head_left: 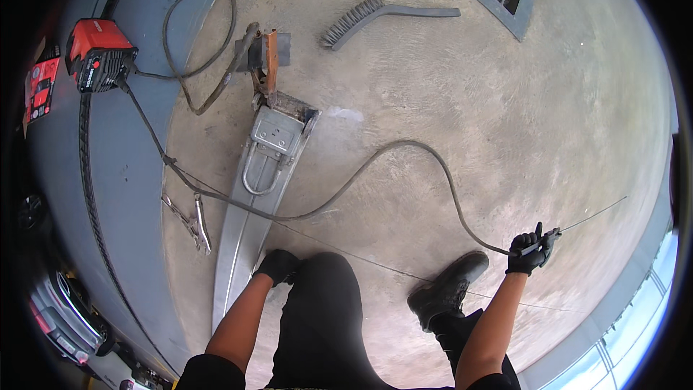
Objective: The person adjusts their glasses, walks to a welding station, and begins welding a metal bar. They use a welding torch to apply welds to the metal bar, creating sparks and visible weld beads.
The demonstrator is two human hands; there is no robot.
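Observation:
My right hand (pixel 530 249), in a black glove, is closed around an electrode holder (pixel 550 235) off to the right. A thin welding rod (pixel 595 214) sticks out of the holder, pointing up and right, away from the metalwork. My left hand (pixel 280 267), also gloved, rests against my knee beside a long silver metal beam (pixel 242 245); its fingers are hard to make out. A plate with a U-shaped loop (pixel 261 180) sits on the beam. At the beam's far end stands a copper-coloured metal strip (pixel 271 61), next to a dark flat plate (pixel 284 49).
A red and black welding machine (pixel 101 54) stands at the left on blue flooring. Its cable (pixel 404 143) crosses the beam and curves to my right hand. Locking pliers (pixel 191 224), a wire brush (pixel 354 23) and a drain grate (pixel 530 11) are around. A car (pixel 68 318) is lower left.

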